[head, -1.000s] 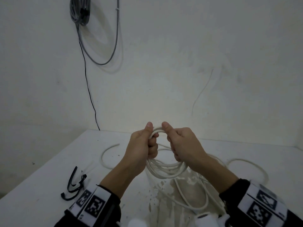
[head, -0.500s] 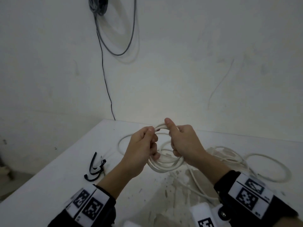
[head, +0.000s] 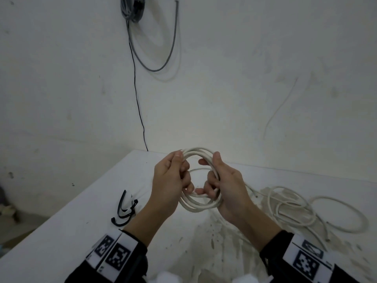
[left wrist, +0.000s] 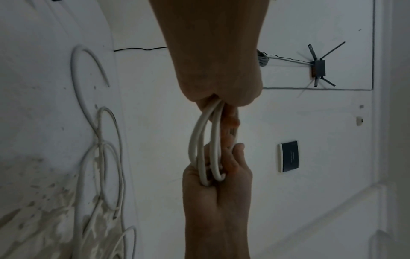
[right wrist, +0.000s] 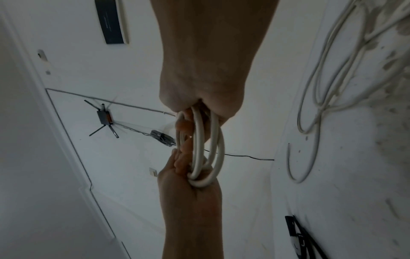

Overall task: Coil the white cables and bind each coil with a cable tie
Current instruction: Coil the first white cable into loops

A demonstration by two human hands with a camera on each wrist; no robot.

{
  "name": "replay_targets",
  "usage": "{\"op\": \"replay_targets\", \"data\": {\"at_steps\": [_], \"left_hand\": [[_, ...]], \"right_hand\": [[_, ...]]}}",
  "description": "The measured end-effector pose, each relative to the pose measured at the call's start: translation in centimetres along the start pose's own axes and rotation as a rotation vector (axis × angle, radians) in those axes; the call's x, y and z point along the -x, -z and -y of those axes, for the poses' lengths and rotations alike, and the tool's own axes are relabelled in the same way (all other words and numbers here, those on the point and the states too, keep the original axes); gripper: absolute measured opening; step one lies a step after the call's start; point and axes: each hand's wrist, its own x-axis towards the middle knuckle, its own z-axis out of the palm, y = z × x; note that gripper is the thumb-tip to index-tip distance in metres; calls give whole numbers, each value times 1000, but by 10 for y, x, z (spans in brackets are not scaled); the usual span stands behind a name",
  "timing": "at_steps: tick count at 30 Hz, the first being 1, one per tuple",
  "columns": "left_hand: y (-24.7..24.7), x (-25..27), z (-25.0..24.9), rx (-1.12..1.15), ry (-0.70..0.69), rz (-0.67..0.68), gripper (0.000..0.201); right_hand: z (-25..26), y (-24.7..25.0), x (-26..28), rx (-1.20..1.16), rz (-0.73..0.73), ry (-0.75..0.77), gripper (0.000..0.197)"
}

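Observation:
A white cable coil (head: 199, 204) of several loops hangs above the white table (head: 61, 231), held between both hands. My left hand (head: 173, 176) grips its left side, thumb on top of the strands. My right hand (head: 220, 180) grips its right side, fingers curled through the loop. In the left wrist view the coil (left wrist: 204, 149) runs from my left hand (left wrist: 219, 98) to the right hand (left wrist: 217, 175). The right wrist view shows the coil (right wrist: 206, 150) the same way. Black cable ties (head: 124, 211) lie on the table to the left.
More loose white cable (head: 295, 209) lies in loops on the table at the right, on a stained patch. A grey cable bundle (head: 132, 9) and a thin black wire (head: 138, 99) hang on the wall behind. The table's left edge drops off near the ties.
The hands have moved apart along the coil, opening it into a round loop. The head view has shifted, so the table and ties sit further right in the picture.

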Motion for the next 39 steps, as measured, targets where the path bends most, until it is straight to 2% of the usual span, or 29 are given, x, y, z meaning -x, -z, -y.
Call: {"op": "replay_targets", "data": {"at_steps": [3,7,10,13,15,18,21,22,24,26,28,31,35,39], "left_hand": [[0,2,-3,15,65,54,29],[2,-2,-9,-15,103,85,37],[5,-6,-11,-83,172,117,40],[9,-8,-13,-119,272,146,56],[11,-9,-14,-138,290,110,62],[16,-10,-16,-197,287,48,56],[22,-9,-18,-306,268,55,57],[23,-8,-17,-355,250,70,57],[20,-5,-17,-446,199,101,55],[17,-4,-18,-476,153,100,55],[15,-5,-20,-448,141,77,54],[17,-6,-23,-385,159,90,49],[30,-5,-24,-437,118,223,25],[48,-2,-24,-727,-51,292,27]], "right_hand": [[2,3,0,51,-5,-2,43],[6,3,-4,325,45,42,44],[10,4,-6,434,85,64,43],[12,6,-8,470,105,79,43],[9,9,-8,433,163,49,44],[9,17,-10,329,349,-94,43],[19,25,-16,429,431,-185,46],[23,25,-18,502,416,-159,49],[28,20,-19,725,371,-9,52],[26,9,-16,914,366,170,42],[15,0,-13,986,355,300,33],[4,-7,-15,1060,214,477,35],[13,-15,-23,1169,191,478,39],[4,-28,-26,1179,188,431,41]]}}
